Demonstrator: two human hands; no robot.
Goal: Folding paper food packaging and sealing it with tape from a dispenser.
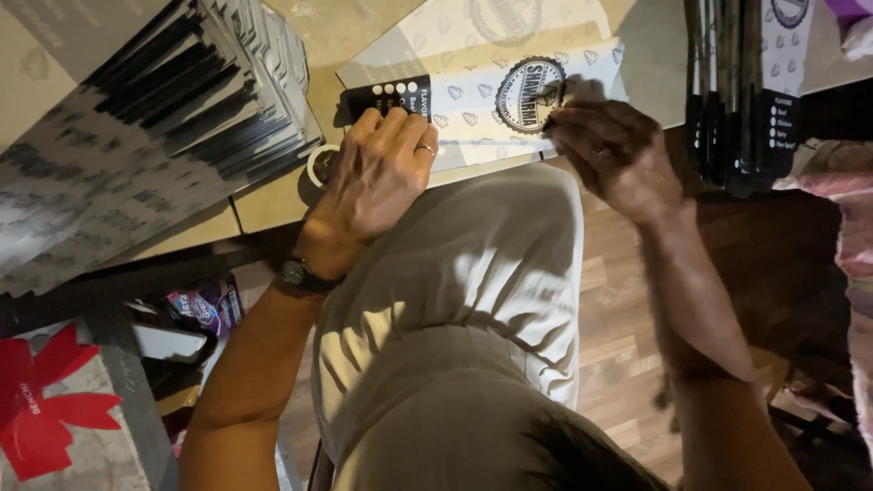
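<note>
A flat white paper bag [482,100] with a round black emblem and a black end lies on a tan table [273,205]. My left hand [377,177] rests palm-down on the bag's black end, with fingers together, a ring and a dark wristwatch. My right hand [614,155] pinches the bag's near edge just below the emblem. A roll of clear tape [318,165] sits right beside my left hand. My knee in beige trousers [482,264] is below the table edge.
A big fanned stack of black-and-white bags [155,118] fills the table's left. Another upright bundle of bags [737,91] stands at the right. A red-and-grey box [55,409] and small packets lie low left. Wood floor [627,327] shows beneath. Pink cloth [850,227] is at the right edge.
</note>
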